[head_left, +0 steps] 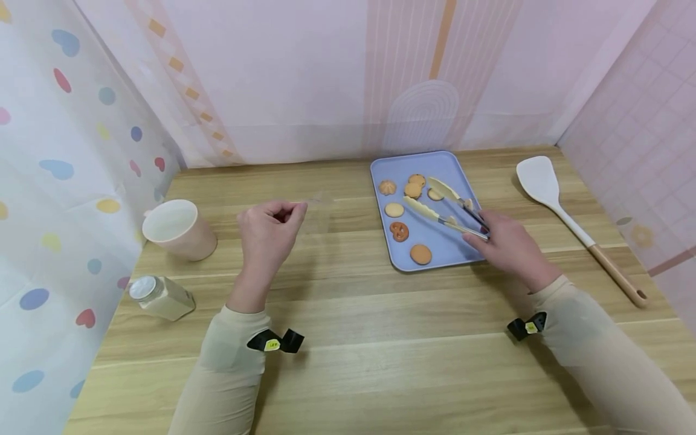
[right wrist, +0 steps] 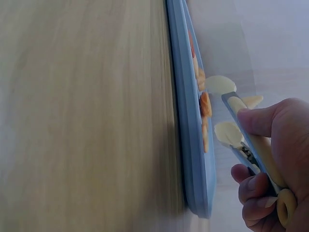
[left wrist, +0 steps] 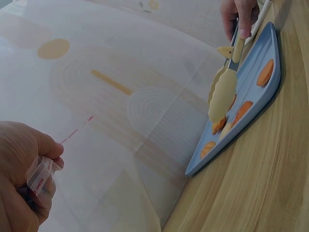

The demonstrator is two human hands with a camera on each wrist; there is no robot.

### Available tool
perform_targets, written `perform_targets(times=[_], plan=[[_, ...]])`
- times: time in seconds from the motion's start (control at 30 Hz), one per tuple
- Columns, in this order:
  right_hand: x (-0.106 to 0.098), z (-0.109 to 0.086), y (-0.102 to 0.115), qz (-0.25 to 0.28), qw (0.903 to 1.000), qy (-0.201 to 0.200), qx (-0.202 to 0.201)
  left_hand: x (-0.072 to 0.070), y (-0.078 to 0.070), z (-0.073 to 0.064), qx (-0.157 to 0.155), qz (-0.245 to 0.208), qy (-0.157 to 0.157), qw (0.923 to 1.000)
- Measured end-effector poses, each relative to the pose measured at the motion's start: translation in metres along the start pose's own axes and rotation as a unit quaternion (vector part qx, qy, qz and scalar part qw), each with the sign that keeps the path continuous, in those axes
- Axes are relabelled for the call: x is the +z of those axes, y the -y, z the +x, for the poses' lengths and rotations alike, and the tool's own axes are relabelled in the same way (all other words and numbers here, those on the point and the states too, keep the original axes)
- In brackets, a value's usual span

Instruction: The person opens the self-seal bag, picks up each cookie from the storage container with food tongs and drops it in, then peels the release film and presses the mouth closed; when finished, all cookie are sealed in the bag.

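My left hand (head_left: 269,232) pinches a clear plastic bag (left wrist: 41,180) above the table. Red lettering runs along the bag's adhesive strip, and its outline is faint in the head view. On the right, my right hand (head_left: 511,244) grips the handles of kitchen tongs (head_left: 422,209) with cream scalloped tips. The tongs are spread over a blue tray (head_left: 448,248), with nothing clearly held between the tips. Several cookies lie on the tray, among them a pretzel-shaped cookie (head_left: 399,231), a round cookie (head_left: 421,254) and a flower-shaped cookie (head_left: 387,187).
A pale pink mug (head_left: 187,235) stands at the left, behind a clear jar (head_left: 168,299) with a light lid that lies on its side or leans. Along the right side lies a white spatula (head_left: 544,181) with a wooden-coloured handle. Patterned cloths (head_left: 293,78) enclose the wooden table (head_left: 370,344).
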State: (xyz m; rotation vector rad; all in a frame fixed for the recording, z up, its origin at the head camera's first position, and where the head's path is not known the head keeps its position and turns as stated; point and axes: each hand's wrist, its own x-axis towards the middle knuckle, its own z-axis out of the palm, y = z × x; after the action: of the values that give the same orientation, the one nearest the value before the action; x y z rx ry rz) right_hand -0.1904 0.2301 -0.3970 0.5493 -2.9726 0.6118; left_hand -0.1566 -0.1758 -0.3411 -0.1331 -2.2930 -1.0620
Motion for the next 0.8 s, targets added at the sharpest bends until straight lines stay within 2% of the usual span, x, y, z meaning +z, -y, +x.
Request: perform_targets(times=[0.17, 0.43, 0.8], plan=[[0.003, 0.006, 0.003, -0.001, 1.0, 0.001, 0.004, 0.0, 0.001, 0.0, 0.007, 0.001, 0.0, 1.0], [0.002, 0.012, 0.007, -0.001, 0.999, 0.03, 0.034, 0.001, 0.001, -0.001, 0.01, 0.006, -0.001, 0.9999], [0.006, 0.018, 0.01, 0.009, 0.9981, 0.043, 0.042, 0.001, -0.001, -0.001, 0.009, 0.004, 0.0, 0.9999]])
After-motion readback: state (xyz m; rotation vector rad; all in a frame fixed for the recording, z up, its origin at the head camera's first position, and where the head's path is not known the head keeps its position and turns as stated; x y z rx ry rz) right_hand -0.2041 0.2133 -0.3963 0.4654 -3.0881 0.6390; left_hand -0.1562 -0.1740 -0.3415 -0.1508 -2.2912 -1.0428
